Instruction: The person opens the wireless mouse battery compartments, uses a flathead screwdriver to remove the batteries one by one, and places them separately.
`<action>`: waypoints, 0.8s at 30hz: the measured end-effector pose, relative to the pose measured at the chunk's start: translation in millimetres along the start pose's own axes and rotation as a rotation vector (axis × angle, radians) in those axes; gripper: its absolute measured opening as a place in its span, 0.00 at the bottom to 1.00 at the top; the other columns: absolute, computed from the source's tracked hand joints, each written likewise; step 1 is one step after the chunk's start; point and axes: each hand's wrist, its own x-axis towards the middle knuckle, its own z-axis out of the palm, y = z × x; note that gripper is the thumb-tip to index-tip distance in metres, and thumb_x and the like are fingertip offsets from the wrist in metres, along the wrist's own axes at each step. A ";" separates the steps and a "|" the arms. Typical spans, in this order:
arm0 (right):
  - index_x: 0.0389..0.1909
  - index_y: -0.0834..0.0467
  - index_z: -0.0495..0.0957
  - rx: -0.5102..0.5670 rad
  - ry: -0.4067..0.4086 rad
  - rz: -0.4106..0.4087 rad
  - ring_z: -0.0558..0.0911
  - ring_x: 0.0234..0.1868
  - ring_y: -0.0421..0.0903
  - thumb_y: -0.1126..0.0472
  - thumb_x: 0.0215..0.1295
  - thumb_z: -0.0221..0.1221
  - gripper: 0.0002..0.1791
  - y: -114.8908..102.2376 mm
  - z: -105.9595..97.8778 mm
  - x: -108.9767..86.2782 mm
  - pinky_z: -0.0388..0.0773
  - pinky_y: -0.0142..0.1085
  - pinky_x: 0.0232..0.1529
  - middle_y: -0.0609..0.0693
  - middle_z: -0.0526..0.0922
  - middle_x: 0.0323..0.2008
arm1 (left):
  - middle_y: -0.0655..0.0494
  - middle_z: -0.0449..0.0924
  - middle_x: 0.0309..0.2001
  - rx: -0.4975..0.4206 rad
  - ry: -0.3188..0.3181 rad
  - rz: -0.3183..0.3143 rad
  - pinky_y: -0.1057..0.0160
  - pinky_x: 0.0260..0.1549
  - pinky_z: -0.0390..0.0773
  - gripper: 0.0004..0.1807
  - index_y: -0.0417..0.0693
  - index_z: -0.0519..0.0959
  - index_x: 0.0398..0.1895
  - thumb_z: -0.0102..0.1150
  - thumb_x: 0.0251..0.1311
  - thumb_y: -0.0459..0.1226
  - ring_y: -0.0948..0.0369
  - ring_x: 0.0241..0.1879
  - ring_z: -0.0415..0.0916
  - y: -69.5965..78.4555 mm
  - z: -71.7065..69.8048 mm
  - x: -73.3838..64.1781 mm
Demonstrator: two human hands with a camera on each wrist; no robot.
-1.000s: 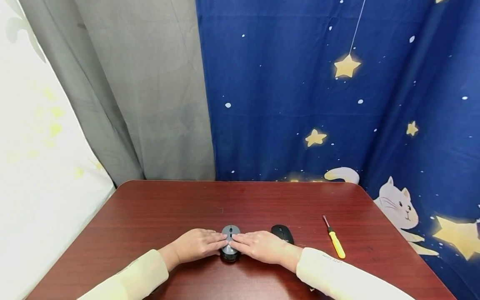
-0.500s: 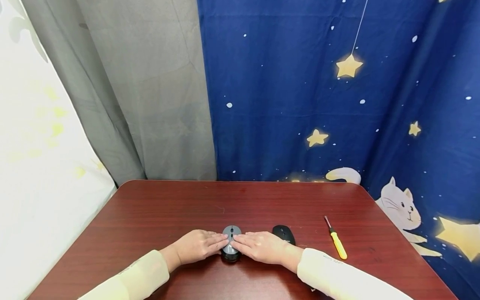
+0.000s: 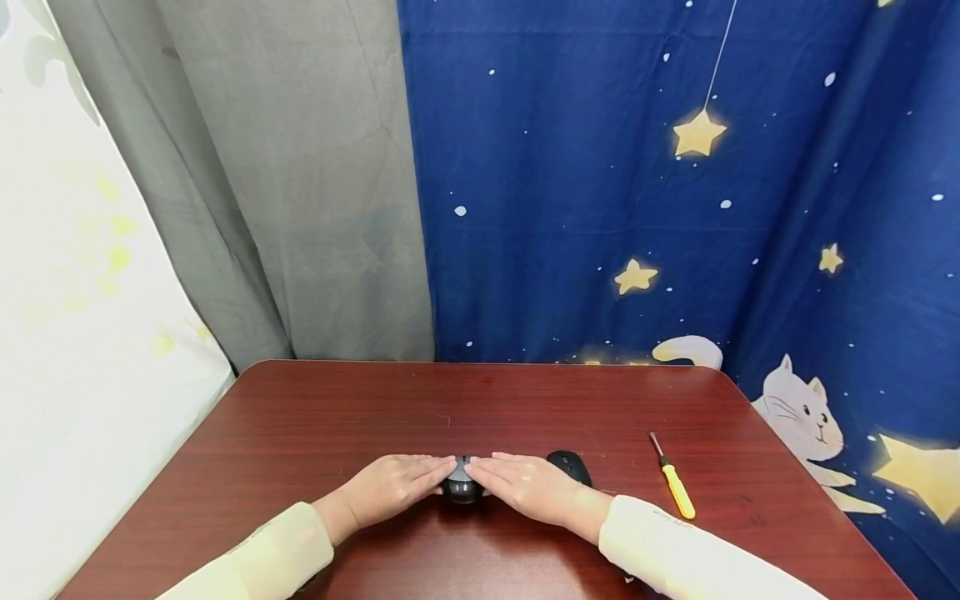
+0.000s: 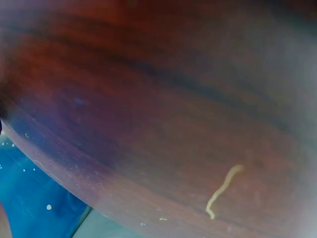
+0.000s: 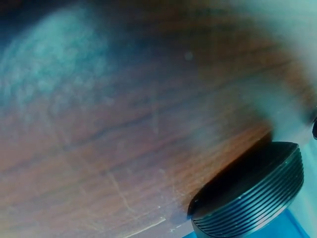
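Both hands [image 3: 393, 487] [image 3: 529, 488] hold a gray-topped mouse [image 3: 462, 487] near a black mouse [image 3: 571, 467].

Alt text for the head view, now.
A person's left hand and right hand touch a gray-topped mouse from either side at a dark red table. A black mouse and yellow-handled screwdriver lie to the right; starry blue curtain behind.

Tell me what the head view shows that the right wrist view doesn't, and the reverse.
Only the head view shows the left hand, the grey top of the two-tone computer mouse it touches, and the yellow-handled screwdriver with a metal shaft.
Only the right wrist view shows fine parallel ridges on a rounded black object, probably the other, all-black mouse.
Both show the reddish-brown wooden table and the blue fabric curtain.
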 end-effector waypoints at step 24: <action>0.60 0.63 0.75 0.558 0.286 0.572 0.82 0.51 0.47 0.68 0.63 0.62 0.23 -6.5 -10.7 23.2 0.79 0.34 0.50 0.55 0.82 0.53 | 0.47 0.81 0.51 -0.342 0.100 -0.520 0.63 0.46 0.80 0.24 0.38 0.73 0.63 0.60 0.64 0.32 0.56 0.48 0.81 10.8 -11.6 19.3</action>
